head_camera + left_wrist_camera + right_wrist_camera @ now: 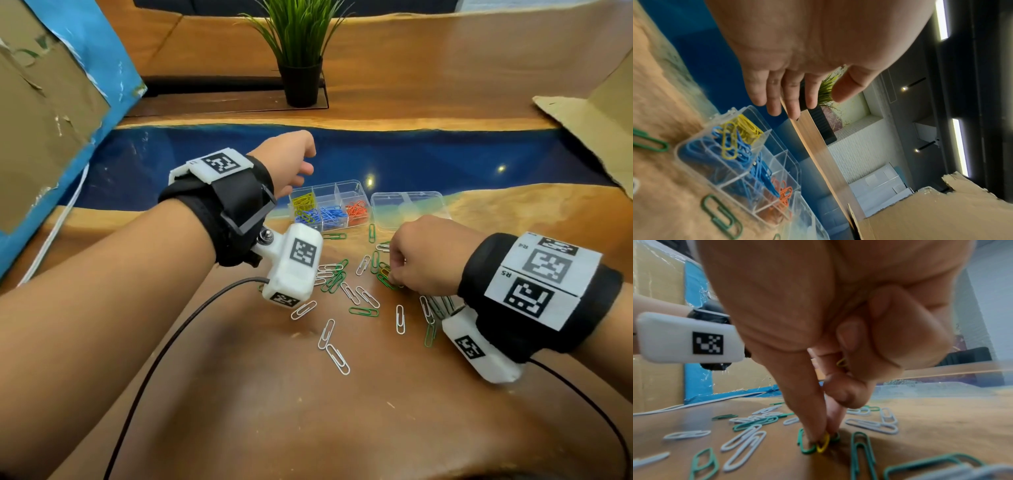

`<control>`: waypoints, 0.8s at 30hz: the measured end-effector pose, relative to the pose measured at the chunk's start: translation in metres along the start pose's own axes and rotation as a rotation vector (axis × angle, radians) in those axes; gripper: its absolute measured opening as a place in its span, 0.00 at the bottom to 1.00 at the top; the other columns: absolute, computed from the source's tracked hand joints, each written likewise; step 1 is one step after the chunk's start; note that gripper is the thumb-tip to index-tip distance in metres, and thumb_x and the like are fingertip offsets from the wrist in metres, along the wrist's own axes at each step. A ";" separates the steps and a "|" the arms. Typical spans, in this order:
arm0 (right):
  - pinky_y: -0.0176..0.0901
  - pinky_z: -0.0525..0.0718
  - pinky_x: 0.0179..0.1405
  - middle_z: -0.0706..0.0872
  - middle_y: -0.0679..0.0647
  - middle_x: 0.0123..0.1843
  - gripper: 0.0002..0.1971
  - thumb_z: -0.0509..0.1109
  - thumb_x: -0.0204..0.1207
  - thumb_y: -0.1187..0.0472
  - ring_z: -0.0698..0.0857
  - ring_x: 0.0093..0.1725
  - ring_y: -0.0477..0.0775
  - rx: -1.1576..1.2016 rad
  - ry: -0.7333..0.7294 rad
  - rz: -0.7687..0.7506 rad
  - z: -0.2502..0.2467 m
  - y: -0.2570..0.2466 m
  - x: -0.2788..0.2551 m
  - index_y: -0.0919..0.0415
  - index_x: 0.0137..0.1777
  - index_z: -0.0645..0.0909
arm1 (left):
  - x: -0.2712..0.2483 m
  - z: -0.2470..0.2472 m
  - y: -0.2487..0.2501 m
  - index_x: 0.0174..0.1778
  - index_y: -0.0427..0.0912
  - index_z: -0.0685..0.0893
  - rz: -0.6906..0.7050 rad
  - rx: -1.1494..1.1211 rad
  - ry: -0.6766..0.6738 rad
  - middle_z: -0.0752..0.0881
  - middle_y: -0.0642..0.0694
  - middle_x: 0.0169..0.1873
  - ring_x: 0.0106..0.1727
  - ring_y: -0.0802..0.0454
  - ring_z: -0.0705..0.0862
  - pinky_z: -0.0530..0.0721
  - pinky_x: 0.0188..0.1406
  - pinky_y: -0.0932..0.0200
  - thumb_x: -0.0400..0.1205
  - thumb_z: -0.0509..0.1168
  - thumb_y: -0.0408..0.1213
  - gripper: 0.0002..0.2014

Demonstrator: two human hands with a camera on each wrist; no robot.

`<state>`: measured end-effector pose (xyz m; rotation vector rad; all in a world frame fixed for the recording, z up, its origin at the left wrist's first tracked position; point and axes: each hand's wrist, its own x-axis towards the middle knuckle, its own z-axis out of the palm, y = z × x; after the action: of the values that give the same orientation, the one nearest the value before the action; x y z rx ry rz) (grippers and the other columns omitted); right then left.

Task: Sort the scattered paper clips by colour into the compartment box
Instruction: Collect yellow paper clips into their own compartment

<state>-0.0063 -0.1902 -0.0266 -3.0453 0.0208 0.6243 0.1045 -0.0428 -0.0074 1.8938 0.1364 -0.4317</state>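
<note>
A clear compartment box (343, 185) sits at the table's middle, holding yellow clips (303, 201), blue clips (329, 216) and orange clips (357, 210). Its open lid (407, 209) lies to the right. White and green paper clips (363, 301) lie scattered on the wood in front. My right hand (394, 279) reaches down into the pile; thumb and forefinger pinch a yellow paper clip (823, 443) lying among green ones. A second yellow clip (841, 362) is tucked in the curled fingers. My left hand (305, 164) hovers above the box's left end (694, 142), fingers (791, 104) straight, holding nothing.
A potted plant (301, 68) stands at the back. Cardboard sheets lean at the left (44, 113) and right (589, 116). A blue resin strip (445, 154) crosses the table behind the box. Black cables (164, 353) trail from both wrist cameras.
</note>
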 end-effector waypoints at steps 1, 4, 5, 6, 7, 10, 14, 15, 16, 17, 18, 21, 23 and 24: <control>0.40 0.76 0.41 0.83 0.56 0.45 0.05 0.66 0.76 0.55 0.84 0.50 0.58 0.011 -0.001 0.003 0.000 0.000 0.000 0.56 0.42 0.77 | -0.002 0.000 0.001 0.57 0.41 0.79 0.011 0.025 -0.009 0.82 0.47 0.42 0.45 0.50 0.78 0.78 0.52 0.58 0.81 0.56 0.37 0.12; 0.40 0.78 0.41 0.87 0.57 0.46 0.07 0.66 0.74 0.56 0.84 0.49 0.58 0.050 0.011 0.005 -0.001 0.002 -0.001 0.58 0.44 0.82 | -0.002 -0.002 -0.001 0.40 0.43 0.77 0.141 0.269 -0.067 0.77 0.49 0.35 0.35 0.53 0.74 0.77 0.40 0.58 0.83 0.55 0.32 0.08; 0.40 0.78 0.42 0.87 0.57 0.46 0.08 0.65 0.74 0.56 0.84 0.48 0.59 0.065 0.016 0.007 -0.002 0.002 -0.001 0.59 0.44 0.83 | -0.003 -0.004 -0.004 0.41 0.44 0.80 0.215 0.400 -0.071 0.78 0.50 0.34 0.35 0.53 0.76 0.79 0.43 0.56 0.82 0.56 0.32 0.08; 0.40 0.79 0.42 0.87 0.57 0.45 0.09 0.65 0.74 0.55 0.84 0.48 0.59 0.083 0.021 0.011 -0.004 0.002 -0.002 0.60 0.45 0.84 | -0.004 -0.007 -0.007 0.43 0.46 0.83 0.277 0.528 -0.057 0.79 0.53 0.32 0.35 0.54 0.77 0.78 0.42 0.58 0.81 0.58 0.33 0.08; 0.40 0.78 0.43 0.87 0.56 0.45 0.10 0.65 0.74 0.55 0.84 0.48 0.58 0.105 0.026 0.017 -0.007 0.002 -0.003 0.59 0.45 0.85 | -0.006 -0.009 -0.009 0.45 0.49 0.85 0.320 0.659 -0.040 0.78 0.56 0.31 0.35 0.54 0.77 0.76 0.40 0.61 0.79 0.60 0.34 0.09; 0.41 0.76 0.42 0.86 0.54 0.44 0.11 0.64 0.75 0.52 0.81 0.45 0.55 0.188 0.037 0.026 -0.016 0.005 -0.003 0.57 0.42 0.83 | -0.006 -0.015 -0.017 0.45 0.52 0.88 0.406 1.011 -0.038 0.76 0.60 0.29 0.42 0.53 0.78 0.74 0.42 0.60 0.77 0.65 0.36 0.08; 0.38 0.71 0.26 0.77 0.54 0.29 0.12 0.61 0.75 0.55 0.73 0.28 0.54 0.520 -0.049 0.054 -0.022 0.007 0.004 0.60 0.33 0.76 | -0.005 -0.017 -0.021 0.47 0.52 0.89 0.401 1.155 -0.093 0.81 0.54 0.37 0.46 0.51 0.81 0.77 0.42 0.58 0.77 0.69 0.41 0.06; 0.36 0.67 0.22 0.74 0.54 0.27 0.11 0.60 0.74 0.59 0.68 0.24 0.52 0.672 -0.082 0.058 -0.021 0.007 0.006 0.59 0.30 0.72 | -0.005 -0.016 -0.021 0.48 0.52 0.89 0.408 1.174 -0.099 0.83 0.52 0.41 0.47 0.50 0.82 0.78 0.42 0.57 0.77 0.69 0.41 0.07; 0.33 0.63 0.20 0.72 0.54 0.26 0.11 0.59 0.74 0.63 0.64 0.22 0.51 0.812 -0.103 0.066 -0.021 0.007 0.009 0.59 0.29 0.69 | -0.004 -0.016 -0.021 0.49 0.52 0.89 0.413 1.188 -0.103 0.85 0.49 0.45 0.49 0.49 0.83 0.79 0.43 0.57 0.77 0.69 0.42 0.07; 0.32 0.61 0.19 0.71 0.56 0.26 0.11 0.59 0.74 0.66 0.63 0.22 0.50 0.921 -0.109 0.071 -0.020 0.007 0.011 0.59 0.30 0.68 | -0.004 -0.015 -0.020 0.50 0.52 0.89 0.410 1.197 -0.107 0.86 0.48 0.48 0.52 0.48 0.84 0.79 0.44 0.57 0.77 0.69 0.42 0.08; 0.31 0.61 0.19 0.72 0.57 0.27 0.11 0.58 0.74 0.68 0.62 0.22 0.49 0.996 -0.107 0.068 -0.020 0.007 0.013 0.59 0.30 0.67 | -0.003 -0.014 -0.020 0.51 0.52 0.89 0.405 1.206 -0.112 0.87 0.47 0.51 0.54 0.46 0.84 0.80 0.45 0.57 0.77 0.69 0.42 0.08; 0.30 0.61 0.17 0.73 0.57 0.27 0.12 0.59 0.76 0.67 0.63 0.22 0.49 1.118 -0.101 0.043 -0.022 0.005 0.019 0.58 0.31 0.66 | -0.001 -0.010 -0.017 0.51 0.50 0.89 0.417 1.258 -0.128 0.88 0.46 0.52 0.54 0.45 0.85 0.78 0.42 0.56 0.77 0.70 0.41 0.08; 0.30 0.61 0.16 0.73 0.56 0.28 0.12 0.58 0.77 0.68 0.63 0.22 0.48 1.156 -0.098 0.033 -0.024 0.004 0.025 0.59 0.32 0.67 | 0.001 -0.007 -0.015 0.49 0.49 0.89 0.420 1.303 -0.141 0.88 0.47 0.51 0.51 0.45 0.85 0.76 0.41 0.57 0.77 0.70 0.40 0.07; 0.30 0.61 0.16 0.73 0.56 0.28 0.11 0.58 0.76 0.68 0.63 0.21 0.47 1.173 -0.095 0.031 -0.025 0.003 0.027 0.59 0.32 0.67 | 0.003 -0.006 -0.014 0.49 0.49 0.89 0.419 1.329 -0.150 0.87 0.48 0.49 0.50 0.46 0.84 0.76 0.41 0.56 0.77 0.71 0.40 0.06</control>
<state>0.0286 -0.1940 -0.0145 -1.8826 0.3085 0.4900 0.1046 -0.0329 -0.0187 3.0513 -0.8333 -0.3907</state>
